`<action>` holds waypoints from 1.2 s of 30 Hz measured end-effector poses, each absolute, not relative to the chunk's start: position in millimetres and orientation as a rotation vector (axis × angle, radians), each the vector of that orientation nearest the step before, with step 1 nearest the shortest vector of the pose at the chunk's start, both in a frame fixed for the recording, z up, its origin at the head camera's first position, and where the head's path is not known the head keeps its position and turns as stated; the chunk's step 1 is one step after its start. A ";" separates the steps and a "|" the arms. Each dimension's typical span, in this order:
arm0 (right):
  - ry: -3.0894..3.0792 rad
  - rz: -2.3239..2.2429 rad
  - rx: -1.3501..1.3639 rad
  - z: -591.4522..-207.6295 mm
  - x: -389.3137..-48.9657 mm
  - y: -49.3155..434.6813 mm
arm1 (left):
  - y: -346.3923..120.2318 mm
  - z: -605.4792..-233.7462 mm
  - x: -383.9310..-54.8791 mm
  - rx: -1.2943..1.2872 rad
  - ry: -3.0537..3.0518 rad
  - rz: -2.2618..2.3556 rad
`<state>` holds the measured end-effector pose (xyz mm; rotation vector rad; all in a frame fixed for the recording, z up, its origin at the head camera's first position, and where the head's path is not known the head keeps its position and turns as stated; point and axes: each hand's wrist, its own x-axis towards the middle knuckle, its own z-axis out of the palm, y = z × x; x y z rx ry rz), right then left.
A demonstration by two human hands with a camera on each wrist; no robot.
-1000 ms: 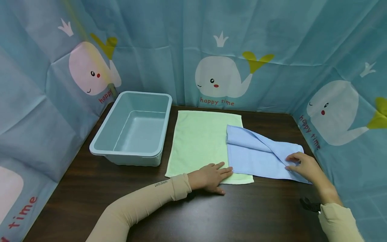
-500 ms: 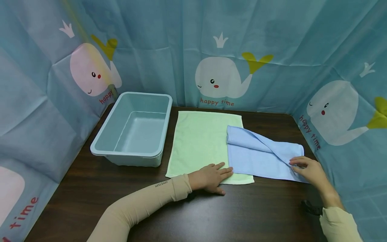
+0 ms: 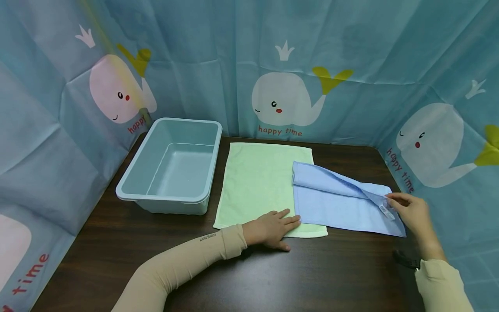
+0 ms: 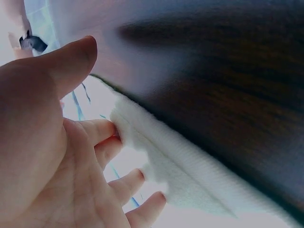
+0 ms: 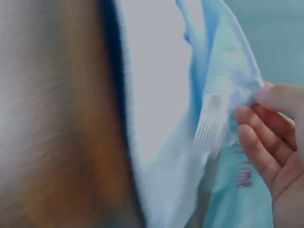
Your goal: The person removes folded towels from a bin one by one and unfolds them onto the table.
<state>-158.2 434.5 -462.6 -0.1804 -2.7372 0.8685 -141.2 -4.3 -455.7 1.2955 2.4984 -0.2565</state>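
A light green towel lies spread on the table, and a blue towel overlaps its right side. The blue towel's far part is folded over in a loose diagonal flap. My left hand rests with spread fingers on the green towel's near edge, fingertips at the blue towel's near left corner. At the right, my right hand pinches a lifted corner of the blue flap between thumb and fingers. A white label hangs from that flap just beside the fingers in the right wrist view.
A pale blue-green plastic basin stands at the back left of the dark wooden table. A curtain with whale prints encloses the back and both sides, close to my right hand.
My right hand has shifted right and slightly away, drawing the blue towel's flap corner up so the label now shows. The left hand has stayed in place.
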 end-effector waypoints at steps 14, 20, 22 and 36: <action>-2.578 1.022 -0.616 -429.1 -242.0 428.7 | -3.2 -458.2 -143.0 1.276 2.488 -0.223; -2.640 0.934 -0.692 -428.9 -268.3 426.6 | -3.7 -461.6 -143.0 1.275 2.490 -0.231; -2.658 0.897 -0.688 -431.7 -273.0 426.6 | -3.4 -462.8 -143.2 1.278 2.492 -0.232; -2.757 0.873 -0.823 -468.0 -279.6 429.9 | -3.0 -461.7 -143.3 1.293 2.498 -0.286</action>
